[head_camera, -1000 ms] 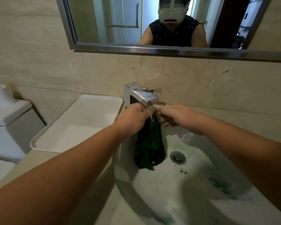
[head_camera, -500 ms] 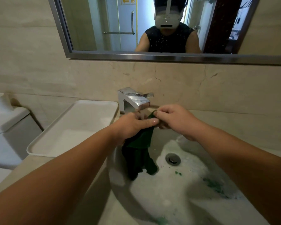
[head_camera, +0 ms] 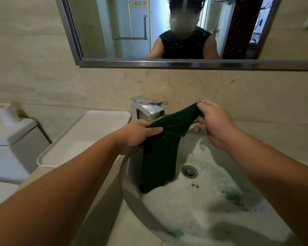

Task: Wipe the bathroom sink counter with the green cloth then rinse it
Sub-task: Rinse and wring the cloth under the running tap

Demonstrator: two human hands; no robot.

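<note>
I have the green cloth point(head_camera: 160, 157) stretched between both hands over the sink basin point(head_camera: 194, 206). My left hand point(head_camera: 137, 134) is closed on one upper corner, thumb pressed across the fabric, just in front of the chrome faucet point(head_camera: 146, 108). My right hand point(head_camera: 213, 121) pinches the other upper corner between thumb and fingers, held a little higher and off to the right of the spout. The top edge of the cloth runs taut between the two grips, and the rest hangs down in a dark fold, its lower end reaching the basin's left inner wall, beside the drain point(head_camera: 189, 171). Green smears and specks mark the wet white bowl to the right of the drain and along its near rim. On the beige counter point(head_camera: 274, 137) to the left sits a white tray point(head_camera: 82, 137), touching the faucet's base area. I cannot tell whether water is running.
</note>
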